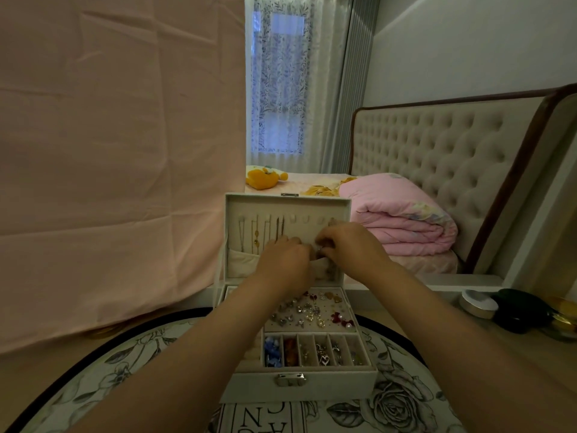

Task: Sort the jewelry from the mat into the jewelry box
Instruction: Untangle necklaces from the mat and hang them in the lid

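A cream jewelry box point(299, 389) stands open on a round rose-printed mat point(402, 401). Its upright lid point(287, 210) carries hanging necklaces point(257, 232) and a fabric pocket point(242, 260). Earrings point(312, 309) fill the tray, and the front compartments point(315, 350) hold small pieces. Both hands are raised to the lid's inside. My left hand point(285, 264) is at the pocket's edge with curled fingers. My right hand point(349, 248) pinches a small shiny piece point(320, 250) between the two hands; what it is cannot be made out.
A pink cloth point(118, 167) hangs at the left behind the mat. At the right edge sit a round tin point(477, 303), a dark green case point(520, 310) and a gold jar point(563, 318). Behind lie a bed with a pink quilt point(402, 214) and a yellow plush toy point(263, 178).
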`<move>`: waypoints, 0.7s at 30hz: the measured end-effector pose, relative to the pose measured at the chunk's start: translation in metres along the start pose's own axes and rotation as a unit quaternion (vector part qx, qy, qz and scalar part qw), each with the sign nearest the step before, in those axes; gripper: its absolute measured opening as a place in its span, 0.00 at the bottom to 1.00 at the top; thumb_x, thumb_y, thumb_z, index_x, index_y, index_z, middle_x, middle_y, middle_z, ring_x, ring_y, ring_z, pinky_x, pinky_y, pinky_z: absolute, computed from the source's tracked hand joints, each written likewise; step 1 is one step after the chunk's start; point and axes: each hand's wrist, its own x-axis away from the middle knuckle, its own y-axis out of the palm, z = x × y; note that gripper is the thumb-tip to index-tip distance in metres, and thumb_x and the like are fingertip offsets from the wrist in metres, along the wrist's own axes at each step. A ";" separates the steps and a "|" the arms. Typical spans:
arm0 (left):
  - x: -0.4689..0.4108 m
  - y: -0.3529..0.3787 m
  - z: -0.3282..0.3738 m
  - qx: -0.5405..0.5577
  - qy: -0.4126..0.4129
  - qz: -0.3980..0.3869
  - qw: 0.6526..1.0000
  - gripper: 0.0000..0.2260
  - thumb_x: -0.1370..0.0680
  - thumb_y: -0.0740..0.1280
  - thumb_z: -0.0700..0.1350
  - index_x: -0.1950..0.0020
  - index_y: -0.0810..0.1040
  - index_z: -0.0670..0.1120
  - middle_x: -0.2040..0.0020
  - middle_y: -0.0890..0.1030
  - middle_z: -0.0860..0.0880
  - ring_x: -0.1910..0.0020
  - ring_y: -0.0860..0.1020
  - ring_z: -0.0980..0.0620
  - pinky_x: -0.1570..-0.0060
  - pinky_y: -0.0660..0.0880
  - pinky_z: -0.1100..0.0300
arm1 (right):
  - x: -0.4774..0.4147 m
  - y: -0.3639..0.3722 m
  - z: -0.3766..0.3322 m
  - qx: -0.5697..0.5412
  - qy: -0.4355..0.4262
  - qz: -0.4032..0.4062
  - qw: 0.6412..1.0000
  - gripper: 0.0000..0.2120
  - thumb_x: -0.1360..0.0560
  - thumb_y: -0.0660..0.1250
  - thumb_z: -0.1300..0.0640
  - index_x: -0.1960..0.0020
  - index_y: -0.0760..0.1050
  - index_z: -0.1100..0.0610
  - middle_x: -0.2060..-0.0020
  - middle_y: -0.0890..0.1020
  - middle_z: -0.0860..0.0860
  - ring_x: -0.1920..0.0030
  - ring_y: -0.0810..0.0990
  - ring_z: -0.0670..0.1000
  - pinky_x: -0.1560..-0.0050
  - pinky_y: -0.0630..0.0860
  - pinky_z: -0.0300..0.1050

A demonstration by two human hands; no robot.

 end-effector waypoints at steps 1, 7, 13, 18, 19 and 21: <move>0.000 0.001 0.000 0.010 0.000 0.000 1.000 0.17 0.20 0.60 0.51 0.32 0.75 0.52 0.37 0.76 0.47 0.38 0.71 0.46 0.38 0.67 0.50 | 0.000 0.001 0.001 0.010 0.001 -0.002 1.000 0.11 0.24 0.69 0.57 0.42 0.83 0.52 0.48 0.85 0.52 0.49 0.82 0.54 0.49 0.80 0.51; 0.001 0.001 0.001 0.025 0.000 0.012 1.000 0.16 0.21 0.61 0.52 0.34 0.75 0.51 0.39 0.77 0.49 0.40 0.73 0.47 0.39 0.68 0.50 | 0.021 -0.012 0.000 -0.088 0.046 0.062 0.993 0.11 0.22 0.66 0.60 0.42 0.84 0.53 0.48 0.86 0.50 0.47 0.83 0.52 0.45 0.79 0.50; 0.001 0.003 0.000 0.041 -0.001 0.026 0.999 0.14 0.20 0.61 0.51 0.37 0.77 0.51 0.43 0.78 0.50 0.43 0.74 0.48 0.42 0.71 0.52 | 0.035 0.006 -0.012 0.109 0.190 -0.010 0.976 0.22 0.29 0.65 0.32 0.57 0.81 0.51 0.61 0.82 0.49 0.59 0.82 0.52 0.64 0.71 0.41; 0.002 0.003 -0.002 0.045 0.003 0.017 0.999 0.15 0.20 0.61 0.50 0.35 0.77 0.51 0.40 0.78 0.50 0.41 0.73 0.49 0.40 0.70 0.52 | 0.027 0.023 -0.016 0.080 0.229 -0.006 0.970 0.15 0.24 0.69 0.43 0.54 0.79 0.55 0.56 0.83 0.52 0.56 0.83 0.54 0.63 0.71 0.42; 0.002 0.003 -0.003 0.048 0.003 0.016 0.999 0.16 0.20 0.61 0.50 0.35 0.77 0.51 0.40 0.78 0.50 0.40 0.73 0.49 0.39 0.69 0.52 | 0.027 0.023 -0.016 0.068 0.231 0.000 0.971 0.13 0.23 0.69 0.45 0.54 0.80 0.55 0.57 0.83 0.52 0.56 0.83 0.54 0.63 0.72 0.42; 0.002 0.005 -0.005 0.051 0.004 0.018 0.999 0.16 0.21 0.61 0.50 0.34 0.76 0.52 0.39 0.77 0.50 0.40 0.72 0.49 0.39 0.69 0.52 | 0.029 0.021 -0.012 0.030 0.217 0.016 0.976 0.10 0.23 0.68 0.48 0.54 0.83 0.53 0.58 0.84 0.50 0.56 0.83 0.53 0.61 0.76 0.43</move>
